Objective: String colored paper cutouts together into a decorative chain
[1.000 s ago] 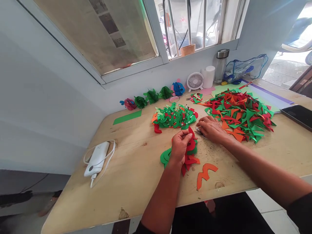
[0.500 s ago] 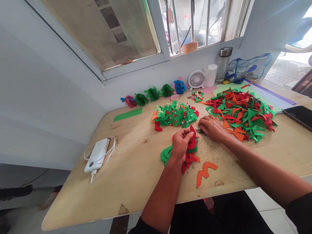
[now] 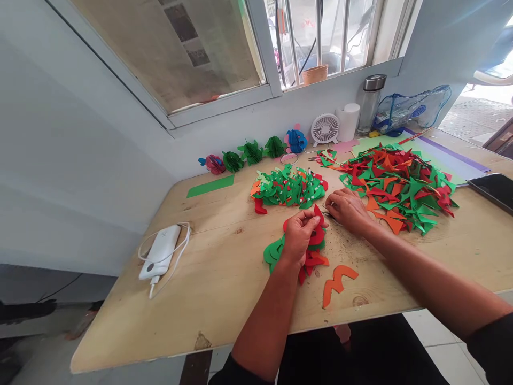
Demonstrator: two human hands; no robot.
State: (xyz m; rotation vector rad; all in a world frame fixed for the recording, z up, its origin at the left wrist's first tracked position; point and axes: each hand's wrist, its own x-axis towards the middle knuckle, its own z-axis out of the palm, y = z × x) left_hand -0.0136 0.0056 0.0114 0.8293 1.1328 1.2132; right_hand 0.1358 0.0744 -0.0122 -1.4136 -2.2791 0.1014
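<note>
My left hand (image 3: 298, 235) is closed, pinching a red paper cut-out (image 3: 318, 232) between thumb and fingers. Under and beside that hand lie green paper cut-outs (image 3: 273, 254) and smaller red and orange ones (image 3: 317, 259). Just to the right, my right hand (image 3: 345, 206) is closed around a small, dark, pointed metal tool (image 3: 329, 216). Most of the tool is hidden by the fingers, so its kind is unclear. Its tip points at the red paper. An orange wavy cut-out (image 3: 339, 282) lies nearer the table's front edge.
Behind my hands is a heap of green and red cut-outs (image 3: 290, 187); a larger pile of paper scraps (image 3: 401, 187) lies right. Along the wall stand folded paper figures (image 3: 252, 153), a small fan (image 3: 325, 129) and a glass bottle (image 3: 369, 109). A power bank (image 3: 161, 251) sits left, a phone (image 3: 495, 191) far right.
The view has shifted slightly. Both hands stay almost in place, the red cut-out still in the left and the tool in the right.
</note>
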